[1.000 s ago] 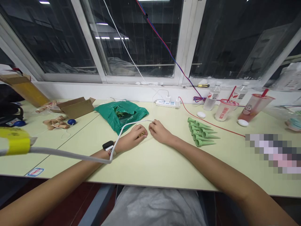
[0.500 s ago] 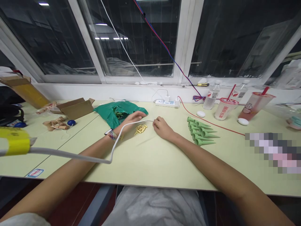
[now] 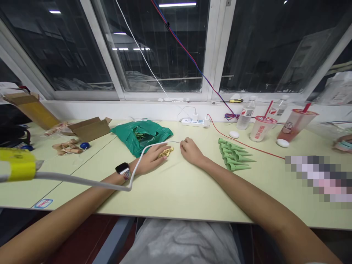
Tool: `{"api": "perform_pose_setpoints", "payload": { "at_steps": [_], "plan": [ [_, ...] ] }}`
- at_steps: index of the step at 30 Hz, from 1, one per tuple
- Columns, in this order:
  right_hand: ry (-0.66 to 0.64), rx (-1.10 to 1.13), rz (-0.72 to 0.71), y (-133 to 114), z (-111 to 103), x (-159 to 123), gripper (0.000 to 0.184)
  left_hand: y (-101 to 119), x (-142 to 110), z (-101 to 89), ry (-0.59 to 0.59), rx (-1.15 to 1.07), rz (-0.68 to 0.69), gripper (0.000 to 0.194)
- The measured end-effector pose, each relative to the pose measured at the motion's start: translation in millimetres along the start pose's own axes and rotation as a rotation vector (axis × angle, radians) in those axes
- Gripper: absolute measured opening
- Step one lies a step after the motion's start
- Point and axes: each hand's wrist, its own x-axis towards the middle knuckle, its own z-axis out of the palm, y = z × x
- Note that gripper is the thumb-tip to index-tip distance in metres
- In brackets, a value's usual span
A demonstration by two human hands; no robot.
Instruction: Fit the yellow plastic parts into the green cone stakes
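Observation:
My left hand (image 3: 150,160) lies palm down with its fingers stretched out, touching or just over a small pile of yellow pieces (image 3: 168,151) and hiding part of it. To the right of the pile, my right hand (image 3: 191,152) rests on the table with its fingers curled in. Whatever it holds, if anything, is hidden. Several green cone-shaped pieces (image 3: 237,157) lie in rows to the right of my right hand. Behind my left hand sits a torn-open green plastic bag (image 3: 158,132) with green things inside.
A white cable (image 3: 88,181) crosses the view above my left forearm. At the back stands a power strip (image 3: 189,122). To the right are a water bottle (image 3: 245,115) and drink cups (image 3: 261,130). An open cardboard box (image 3: 92,130) and wooden toys (image 3: 67,147) are at left.
My left hand has come down and nearer from beside the green bag, turning palm down at the yellow pieces. My right hand stays in nearly the same place, fingers still curled.

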Motion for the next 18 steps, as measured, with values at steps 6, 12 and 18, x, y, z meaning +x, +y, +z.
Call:
{"api": "perform_pose_setpoints", "payload": {
  "at_steps": [6,12,18],
  "plan": [
    [-0.004,-0.043,0.013,0.2,-3.4,0.6,0.016,4.1,42.0,11.6,0.039,-0.029,0.068,0.050],
    [-0.031,-0.081,0.026,-1.8,-6.3,0.8,0.019,-3.6,59.4,22.4,0.073,-0.055,0.100,0.036],
    [-0.063,-0.164,0.029,-3.5,-12.3,2.3,0.015,-13.8,69.2,26.1,0.108,-0.087,0.072,0.031]
  ]
}}
